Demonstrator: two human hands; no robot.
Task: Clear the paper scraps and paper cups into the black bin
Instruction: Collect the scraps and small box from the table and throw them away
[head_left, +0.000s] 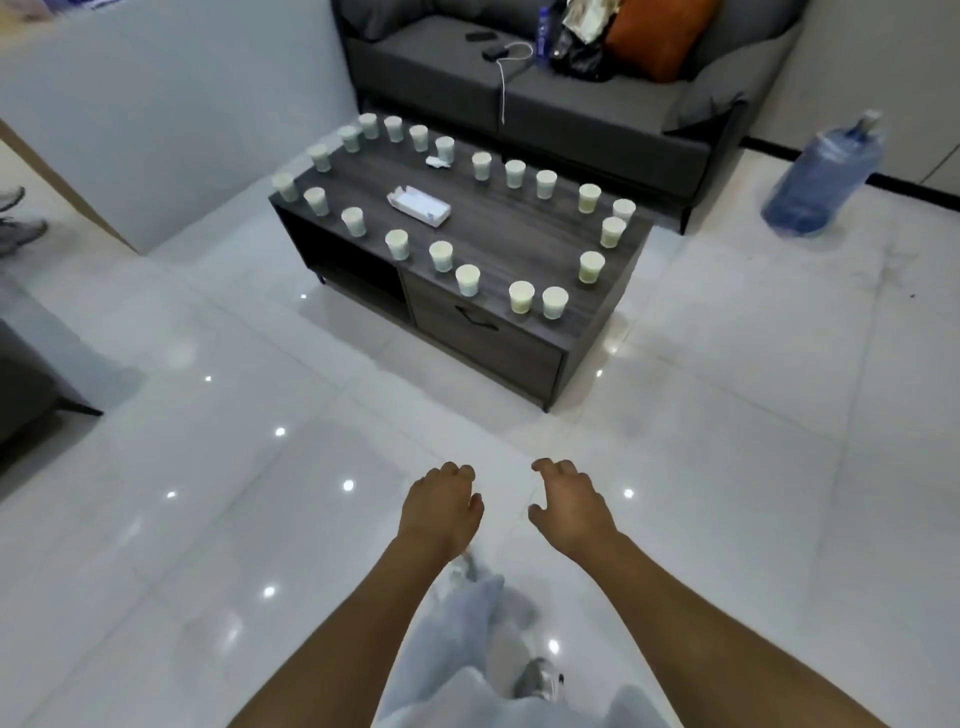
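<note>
Paper cups (521, 297) ringing coffee table (519, 244), contents unclear

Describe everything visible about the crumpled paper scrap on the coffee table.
The paper scrap is a small white crumpled piece, lying loose on the dark wood-grain coffee table near its far edge. It sits right beside one upright paper cup in the far row; whether they touch is unclear. No hand is near it.

Coffee table (519, 244) centre, paper cups (521, 297) ringing its top, paper scrap (437, 162) + tissue pack (418, 206) inside ring, sofa (545, 88) behind table, water jug (826, 176) on floor to right, both hands (441, 506) in front, well apart from table.
</note>
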